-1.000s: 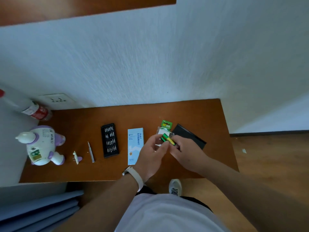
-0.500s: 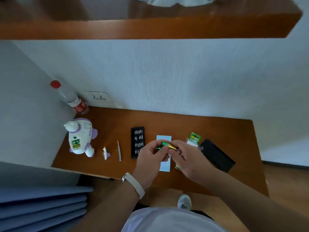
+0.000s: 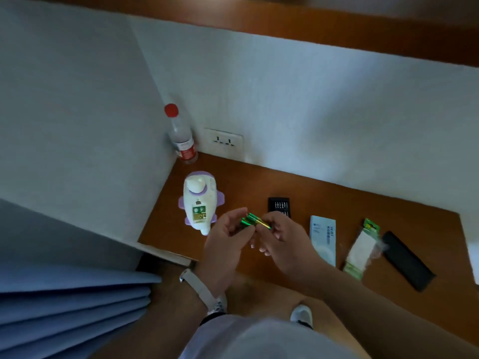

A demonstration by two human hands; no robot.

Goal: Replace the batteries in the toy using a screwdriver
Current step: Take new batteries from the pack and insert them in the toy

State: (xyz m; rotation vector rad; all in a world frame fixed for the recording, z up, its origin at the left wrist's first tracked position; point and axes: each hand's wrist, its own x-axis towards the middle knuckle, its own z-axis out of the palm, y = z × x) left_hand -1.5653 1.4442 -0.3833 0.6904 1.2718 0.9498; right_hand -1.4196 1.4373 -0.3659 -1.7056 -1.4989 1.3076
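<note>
Green and gold batteries (image 3: pixel 252 221) are held between both hands above the wooden desk (image 3: pixel 324 203). My left hand (image 3: pixel 224 244) pinches their left end; my right hand (image 3: pixel 283 240) pinches the right end of one battery. The white and purple toy (image 3: pixel 199 202) lies at the desk's left with its battery compartment open, just left of my hands. The black bit tray (image 3: pixel 279 206) lies behind my right hand, partly hidden. The screwdriver and the toy's cover are hidden by my hands.
A red-capped plastic bottle (image 3: pixel 180 134) stands in the back left corner beside a wall socket (image 3: pixel 224 141). A blue-white box (image 3: pixel 323 238), the battery blister pack (image 3: pixel 363 248) and a black case lid (image 3: pixel 407 260) lie to the right. Blue fabric (image 3: pixel 72 299) hangs lower left.
My view swung left, so the toy now sits near centre. Both hands carried the batteries away from the blister pack leftward toward the toy.
</note>
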